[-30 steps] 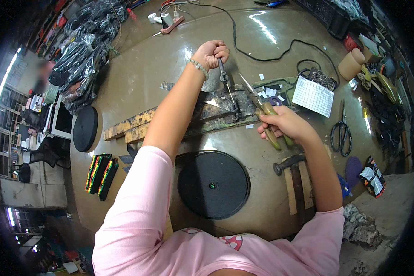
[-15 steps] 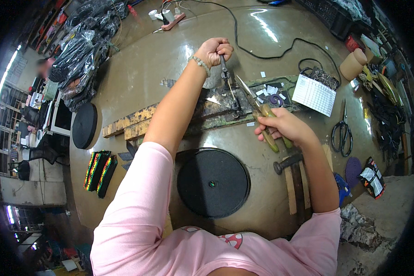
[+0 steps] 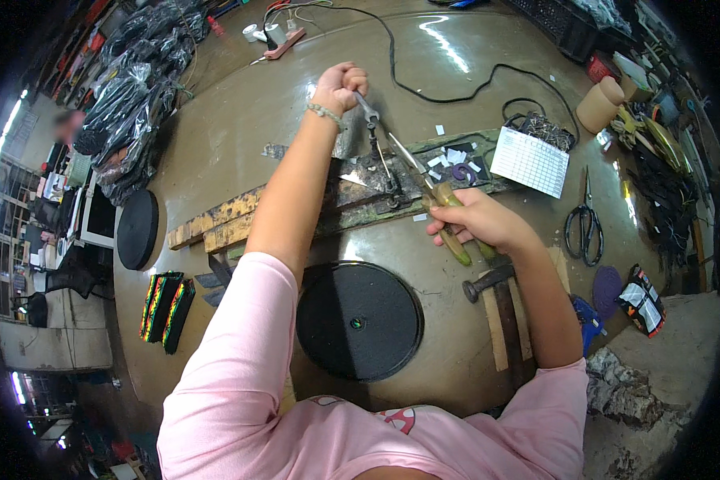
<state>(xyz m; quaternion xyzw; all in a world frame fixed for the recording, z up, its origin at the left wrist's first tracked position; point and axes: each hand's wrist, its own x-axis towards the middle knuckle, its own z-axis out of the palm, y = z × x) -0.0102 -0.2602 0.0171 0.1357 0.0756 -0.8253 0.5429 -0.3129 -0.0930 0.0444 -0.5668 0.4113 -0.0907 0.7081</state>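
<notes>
My left hand (image 3: 340, 86) is closed around the handle of a metal wrench (image 3: 368, 110), whose jaw end sits at the top of a dark upright bolt (image 3: 374, 142). That bolt belongs to a black clamp-like fixture (image 3: 396, 202) on a worn wooden board with chipped yellow paint (image 3: 228, 214). My right hand (image 3: 488, 220) is wrapped round the olive-green handles of a pair of shears (image 3: 442, 192). Their long silver blades point up and left, toward the fixture. Small white labels (image 3: 456, 156) and a purple coil (image 3: 462, 173) lie right of the blades.
Nearest me lies a large black webbing roll (image 3: 360, 320); another roll (image 3: 138, 230) stands at left beside patterned strips (image 3: 166, 312). A hammer (image 3: 492, 282) rests below my right hand. Further right are black scissors (image 3: 586, 228) and a printed sheet (image 3: 530, 162). A black cable (image 3: 448, 100) crosses behind.
The whole view has shifted slightly left. My left hand has moved a little up and left from the bolt, and more of the wrench shows. The shears remain in my right hand.
</notes>
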